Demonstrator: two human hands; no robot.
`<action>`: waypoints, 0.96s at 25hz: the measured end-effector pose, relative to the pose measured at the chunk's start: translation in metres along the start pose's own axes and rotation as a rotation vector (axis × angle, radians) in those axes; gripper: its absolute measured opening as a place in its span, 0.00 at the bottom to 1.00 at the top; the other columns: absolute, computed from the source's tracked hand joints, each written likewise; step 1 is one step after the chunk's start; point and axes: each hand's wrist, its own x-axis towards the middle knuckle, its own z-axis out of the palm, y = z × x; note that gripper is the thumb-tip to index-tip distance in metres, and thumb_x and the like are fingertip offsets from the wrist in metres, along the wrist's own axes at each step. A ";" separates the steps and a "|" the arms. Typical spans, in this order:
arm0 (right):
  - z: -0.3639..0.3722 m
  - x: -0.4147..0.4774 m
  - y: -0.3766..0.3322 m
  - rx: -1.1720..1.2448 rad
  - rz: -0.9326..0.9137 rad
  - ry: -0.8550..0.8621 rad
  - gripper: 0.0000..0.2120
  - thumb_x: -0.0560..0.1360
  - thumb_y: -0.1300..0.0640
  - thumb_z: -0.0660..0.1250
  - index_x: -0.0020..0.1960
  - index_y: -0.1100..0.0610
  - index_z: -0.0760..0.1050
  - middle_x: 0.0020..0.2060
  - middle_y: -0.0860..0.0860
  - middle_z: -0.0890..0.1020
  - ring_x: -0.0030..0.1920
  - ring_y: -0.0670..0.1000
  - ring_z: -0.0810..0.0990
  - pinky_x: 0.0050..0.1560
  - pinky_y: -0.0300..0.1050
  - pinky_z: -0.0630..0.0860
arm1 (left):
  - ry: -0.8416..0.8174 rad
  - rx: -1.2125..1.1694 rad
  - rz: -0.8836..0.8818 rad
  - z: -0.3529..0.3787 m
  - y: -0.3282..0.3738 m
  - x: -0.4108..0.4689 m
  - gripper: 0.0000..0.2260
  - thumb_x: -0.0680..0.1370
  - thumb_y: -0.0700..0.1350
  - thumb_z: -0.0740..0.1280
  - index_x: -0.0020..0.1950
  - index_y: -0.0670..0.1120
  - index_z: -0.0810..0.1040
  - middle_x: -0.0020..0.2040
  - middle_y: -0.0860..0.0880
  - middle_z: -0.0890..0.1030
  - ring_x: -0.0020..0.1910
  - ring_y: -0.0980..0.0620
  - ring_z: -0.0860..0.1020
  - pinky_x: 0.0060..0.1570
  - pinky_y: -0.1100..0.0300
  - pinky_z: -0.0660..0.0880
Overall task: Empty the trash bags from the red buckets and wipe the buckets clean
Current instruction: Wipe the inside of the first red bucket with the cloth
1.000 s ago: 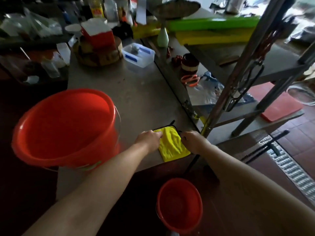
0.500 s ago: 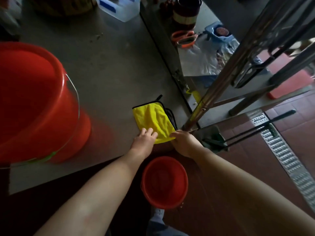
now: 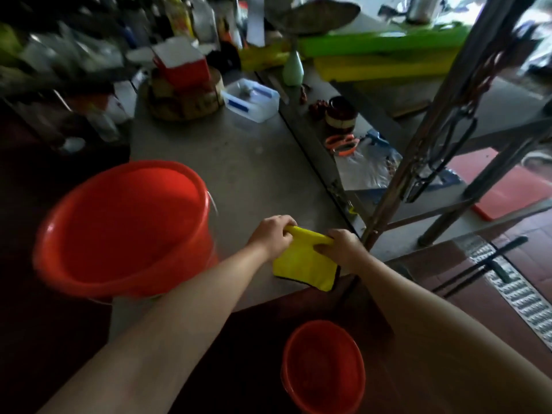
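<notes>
A large red bucket (image 3: 125, 225) stands empty on the left of the steel table (image 3: 254, 168). A smaller red bucket (image 3: 324, 367) sits on the dark floor below the table's front edge. A yellow cloth (image 3: 304, 264) with a black hem hangs folded at the table's front corner. My left hand (image 3: 270, 234) pinches its upper left edge and my right hand (image 3: 343, 248) grips its upper right edge, holding the fold taut between them.
A clear plastic box (image 3: 252, 98), a wooden block with a red carton (image 3: 183, 88) and bottles crowd the table's far end. A steel rack leg (image 3: 418, 162) rises just right of my hands. Orange scissors (image 3: 342, 143) lie on the rack's shelf. A floor drain grate (image 3: 522, 294) runs at right.
The cloth lay flat on the table under my fingertips; both hands have now closed on its top edge and lifted it into a fold. The camera has tilted back up.
</notes>
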 end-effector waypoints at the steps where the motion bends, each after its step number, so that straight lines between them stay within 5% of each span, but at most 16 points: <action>1: -0.012 -0.004 -0.015 0.033 -0.016 0.010 0.11 0.74 0.45 0.75 0.44 0.52 0.80 0.41 0.51 0.81 0.44 0.54 0.81 0.38 0.43 0.74 | 0.013 0.027 0.016 -0.022 0.001 -0.004 0.15 0.74 0.38 0.66 0.59 0.47 0.81 0.57 0.45 0.83 0.56 0.46 0.79 0.54 0.60 0.72; 3: -0.034 -0.019 -0.055 0.031 -0.054 0.018 0.13 0.73 0.45 0.76 0.37 0.49 0.76 0.36 0.47 0.77 0.38 0.50 0.78 0.32 0.38 0.67 | 0.026 0.084 0.052 -0.067 0.000 -0.022 0.15 0.74 0.38 0.67 0.59 0.46 0.81 0.57 0.44 0.83 0.56 0.45 0.80 0.54 0.59 0.72; 7: -0.061 -0.042 -0.142 -0.037 -0.161 0.105 0.16 0.75 0.46 0.74 0.55 0.58 0.82 0.44 0.50 0.77 0.45 0.50 0.77 0.36 0.38 0.68 | 0.131 0.161 0.108 -0.151 -0.015 -0.071 0.12 0.75 0.40 0.69 0.58 0.45 0.82 0.54 0.43 0.84 0.55 0.43 0.81 0.52 0.56 0.73; 11: -0.071 -0.072 -0.226 -0.091 -0.177 0.203 0.10 0.77 0.50 0.68 0.45 0.57 0.81 0.37 0.49 0.78 0.47 0.56 0.80 0.38 0.45 0.71 | 0.221 0.267 0.058 -0.228 -0.056 -0.122 0.10 0.78 0.44 0.67 0.58 0.51 0.81 0.56 0.46 0.84 0.57 0.45 0.80 0.55 0.53 0.75; 15: -0.050 -0.103 -0.299 -0.096 -0.220 0.374 0.09 0.76 0.51 0.68 0.48 0.57 0.79 0.45 0.54 0.80 0.49 0.58 0.80 0.43 0.49 0.76 | 0.257 0.294 -0.018 -0.274 -0.115 -0.171 0.07 0.77 0.45 0.68 0.54 0.52 0.83 0.54 0.48 0.85 0.57 0.44 0.81 0.56 0.51 0.77; 19: 0.007 -0.125 -0.355 -0.220 -0.352 0.301 0.09 0.75 0.54 0.67 0.55 0.51 0.79 0.53 0.53 0.83 0.54 0.58 0.81 0.43 0.47 0.75 | 0.190 0.269 -0.130 -0.283 -0.165 -0.217 0.14 0.79 0.43 0.61 0.61 0.52 0.81 0.62 0.48 0.82 0.63 0.46 0.78 0.62 0.51 0.75; 24: 0.109 -0.145 -0.383 -0.569 -0.524 0.150 0.17 0.77 0.52 0.67 0.65 0.54 0.77 0.62 0.53 0.77 0.63 0.58 0.78 0.59 0.51 0.75 | -0.035 0.436 -0.159 -0.270 -0.209 -0.254 0.21 0.82 0.51 0.63 0.75 0.50 0.70 0.74 0.48 0.71 0.74 0.47 0.68 0.72 0.48 0.65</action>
